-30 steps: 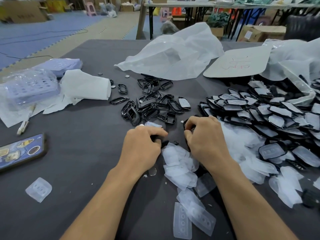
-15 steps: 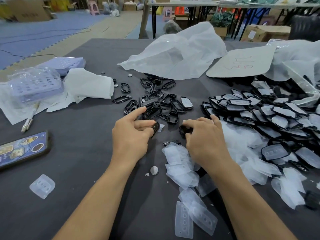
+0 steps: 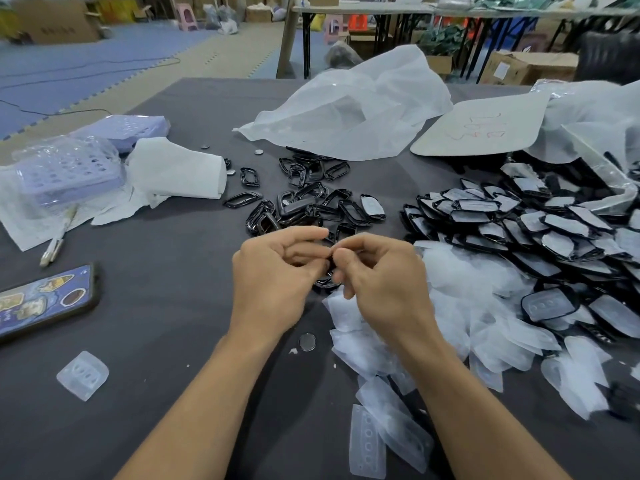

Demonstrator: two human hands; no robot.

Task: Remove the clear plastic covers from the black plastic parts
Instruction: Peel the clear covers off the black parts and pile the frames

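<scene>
My left hand (image 3: 277, 275) and my right hand (image 3: 381, 282) meet fingertip to fingertip above the table's middle, both pinching one small black plastic part (image 3: 325, 280) that is mostly hidden between the fingers. A heap of bare black frames (image 3: 304, 202) lies just beyond the hands. To the right spreads a large pile of black parts with clear covers on them (image 3: 540, 223). Loose clear plastic covers (image 3: 460, 306) are heaped below and right of my right hand, and more (image 3: 381, 431) lie near my right forearm.
A phone (image 3: 45, 299) lies at the left edge and a single clear cover (image 3: 82, 375) lies below it. White cloth (image 3: 176, 171) and lilac trays in plastic (image 3: 65, 171) sit far left. A crumpled plastic bag (image 3: 349, 109) and a white board (image 3: 481, 126) lie at the back.
Both hands lifted off the table and came together. The left hand's black part and the right hand's fingers now meet in one shared pinch.
</scene>
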